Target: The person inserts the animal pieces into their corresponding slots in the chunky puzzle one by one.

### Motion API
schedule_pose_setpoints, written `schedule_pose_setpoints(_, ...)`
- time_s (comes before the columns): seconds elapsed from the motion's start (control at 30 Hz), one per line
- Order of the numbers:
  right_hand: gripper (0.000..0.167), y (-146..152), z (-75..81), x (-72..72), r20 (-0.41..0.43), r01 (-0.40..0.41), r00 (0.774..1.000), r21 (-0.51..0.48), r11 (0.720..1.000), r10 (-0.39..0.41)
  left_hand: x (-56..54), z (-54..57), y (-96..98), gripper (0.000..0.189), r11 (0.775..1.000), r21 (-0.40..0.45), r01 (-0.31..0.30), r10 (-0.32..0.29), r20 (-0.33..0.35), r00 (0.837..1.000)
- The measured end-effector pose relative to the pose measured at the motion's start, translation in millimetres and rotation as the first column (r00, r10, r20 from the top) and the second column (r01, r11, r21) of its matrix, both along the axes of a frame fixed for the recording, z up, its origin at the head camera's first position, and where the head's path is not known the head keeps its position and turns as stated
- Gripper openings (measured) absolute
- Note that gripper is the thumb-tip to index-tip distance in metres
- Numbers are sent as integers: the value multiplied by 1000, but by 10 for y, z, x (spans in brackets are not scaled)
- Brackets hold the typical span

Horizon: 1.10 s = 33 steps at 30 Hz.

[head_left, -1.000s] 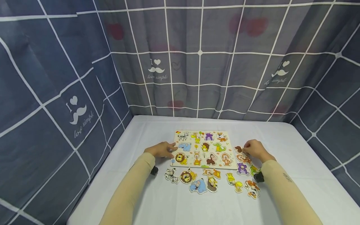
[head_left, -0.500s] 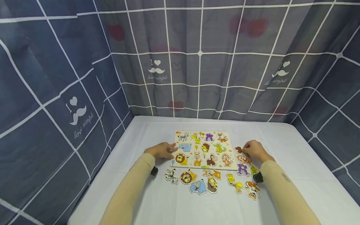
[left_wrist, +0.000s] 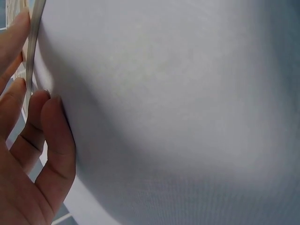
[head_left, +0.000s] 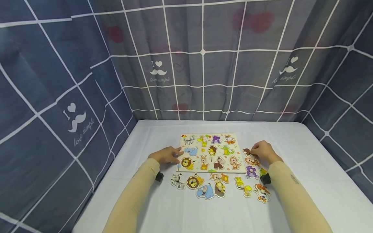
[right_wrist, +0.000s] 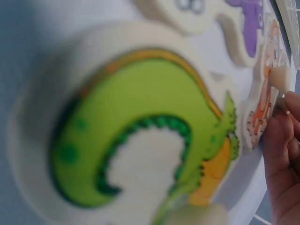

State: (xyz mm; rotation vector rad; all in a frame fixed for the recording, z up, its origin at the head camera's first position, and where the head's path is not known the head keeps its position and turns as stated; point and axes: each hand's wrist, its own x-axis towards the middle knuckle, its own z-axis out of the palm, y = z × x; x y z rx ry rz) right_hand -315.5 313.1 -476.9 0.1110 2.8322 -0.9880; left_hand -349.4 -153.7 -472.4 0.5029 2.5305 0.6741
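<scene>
My left hand [head_left: 166,155] rests at the left edge of a puzzle board [head_left: 209,168] printed with animals, index finger and thumb touching its border. In the left wrist view, loosely bent fingers [left_wrist: 58,136] lie along the board's edge [left_wrist: 33,47]. Beyond the board's right side, my right hand [head_left: 263,150] pinches a brown animal puzzle piece [head_left: 246,151], thumb and fingers mostly hiding it. Close by lie a monkey piece [head_left: 252,160], a purple bear piece [head_left: 251,172] and a green crocodile piece [right_wrist: 136,89], the last partly under the wrist camera in the head view.
In front of the board lie zebra [head_left: 177,182], lion [head_left: 194,182], elephant [head_left: 205,192], kangaroo [head_left: 222,178], hedgehog [head_left: 219,190], giraffe [head_left: 243,187] and tiger [head_left: 261,193] pieces. A white cloth [head_left: 180,216] covers the table. Dark checked curtains [head_left: 186,71] stand around it.
The head view has tilted slightly. Both hands keep nearly the same places, the left at the board's edge and the right at the brown animal puzzle piece.
</scene>
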Motion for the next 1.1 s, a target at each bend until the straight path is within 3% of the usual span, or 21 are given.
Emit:
schedule_pose_setpoints(0.53, 22, -51, 0, 36, -32, 85, 996, -29, 996, -86, 20, 2, -7, 67, 998, 50, -31, 28, 50, 998)
schedule_pose_setpoints(0.77, 23, -53, -27, 34, -62, 98, 993, -9, 995, -98, 5, 9, 2, 67, 998, 56, -11, 10, 25, 1000)
schedule_pose_setpoints(1.1, 21, -101, -65, 51, -92, 108, 990, 17, 994, -106, 64, 9, 9, 66, 997, 68, -34, 33, 23, 999)
